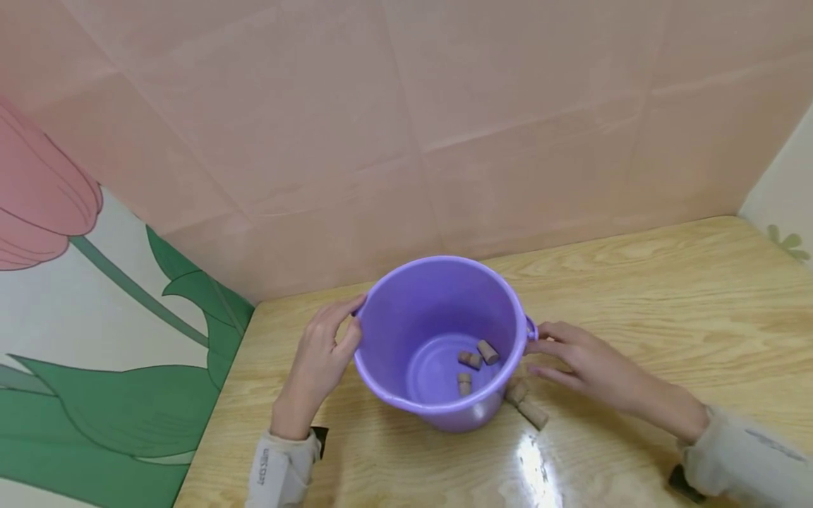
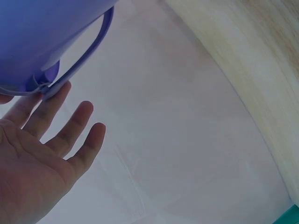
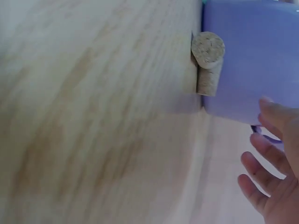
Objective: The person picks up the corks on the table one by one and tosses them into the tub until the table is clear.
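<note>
A purple bucket stands mouth-up on the wooden table, leaning slightly toward me. Several short cork pieces, among them a cork, lie on its floor. At the left side of the rim is my left hand, its thumb and fingertips touching the edge by the handle joint. In the left wrist view the ring and little fingers stick out free. My right hand reaches the opposite side; its fingers are spread, the fingertips near the handle loop and the thumb at the bucket wall.
Two corks lie on the table against the bucket's right front: a rounder cork and a longer cork. A pink covered wall rises behind the table. To the left is a wall with a painted tulip.
</note>
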Tool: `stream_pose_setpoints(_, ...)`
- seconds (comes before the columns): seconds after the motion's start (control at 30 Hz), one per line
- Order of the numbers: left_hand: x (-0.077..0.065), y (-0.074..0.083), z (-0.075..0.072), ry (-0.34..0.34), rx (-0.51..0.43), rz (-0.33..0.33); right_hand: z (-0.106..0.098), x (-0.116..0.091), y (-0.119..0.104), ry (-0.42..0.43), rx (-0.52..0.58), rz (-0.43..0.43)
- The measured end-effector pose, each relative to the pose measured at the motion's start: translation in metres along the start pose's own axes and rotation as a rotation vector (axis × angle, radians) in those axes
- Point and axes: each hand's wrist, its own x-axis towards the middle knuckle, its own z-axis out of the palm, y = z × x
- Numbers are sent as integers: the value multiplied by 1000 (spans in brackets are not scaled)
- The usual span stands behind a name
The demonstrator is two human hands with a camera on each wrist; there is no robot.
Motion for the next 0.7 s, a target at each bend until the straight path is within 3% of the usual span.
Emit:
stream_pose_setpoints(0.47,2,-2,1,2,-1,5,14,-7,1,-139,23,-50)
stream_pose_setpoints(0.7,0,-2,1,8,-7,5,18,-11,2,-151,22,-89)
